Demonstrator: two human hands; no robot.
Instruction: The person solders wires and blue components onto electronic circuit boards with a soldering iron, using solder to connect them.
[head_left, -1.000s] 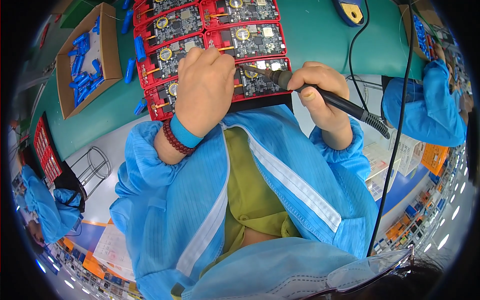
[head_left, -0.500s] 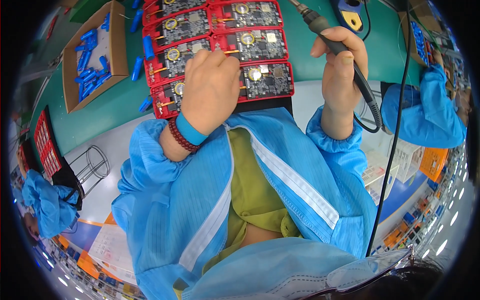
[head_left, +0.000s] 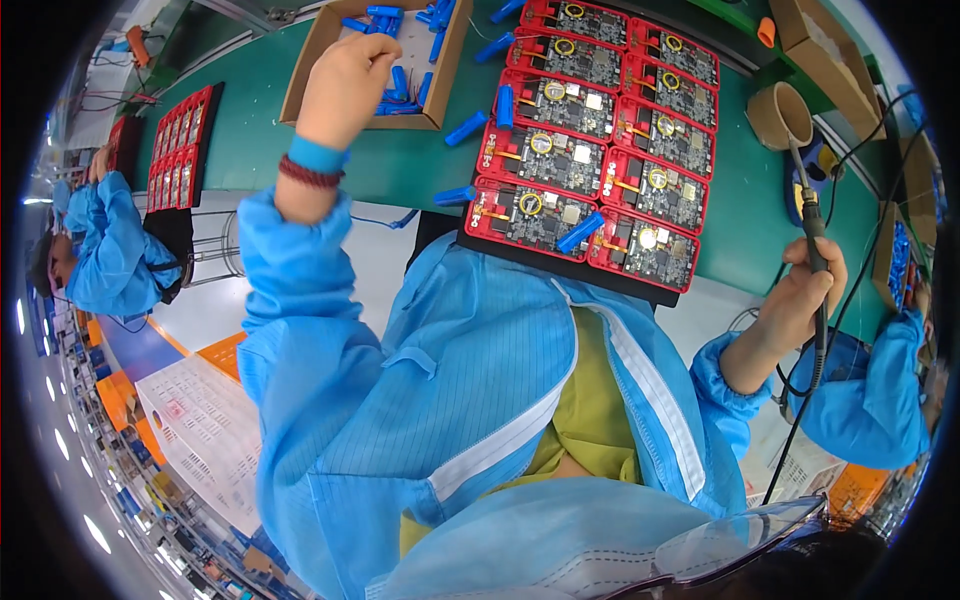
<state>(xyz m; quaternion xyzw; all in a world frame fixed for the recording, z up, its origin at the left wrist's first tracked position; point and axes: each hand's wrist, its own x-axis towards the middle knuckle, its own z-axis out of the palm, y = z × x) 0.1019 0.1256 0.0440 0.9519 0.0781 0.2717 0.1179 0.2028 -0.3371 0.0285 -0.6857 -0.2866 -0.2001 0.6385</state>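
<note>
My left hand (head_left: 345, 88) is over a cardboard box (head_left: 292, 95) of blue cylinders (head_left: 436, 45) that look like battery cells. Its fingers are curled together, and whatever they hold is hidden. In my right hand (head_left: 800, 295) is a soldering iron (head_left: 812, 225), its tip at the mouth of a round brown cup (head_left: 765, 118). Between the hands lie red cases (head_left: 480, 215) in two columns, each with a dark circuit board (head_left: 575, 165) and a yellow-ringed round part. One blue cylinder (head_left: 580, 232) rests slantwise across the nearest cases.
Several loose blue cylinders (head_left: 466, 128) lie between box and cases on the green table (head_left: 250, 70). A blue and yellow stand (head_left: 815, 165) is beside the cup. A black cable (head_left: 850, 290) hangs at right. Co-workers in blue sit left (head_left: 125, 240) and right (head_left: 865, 400).
My left hand has gone from the cases to the box at left. A blue cylinder now shows on the nearest cases. The soldering iron's tip has moved to the cup. The view has shifted.
</note>
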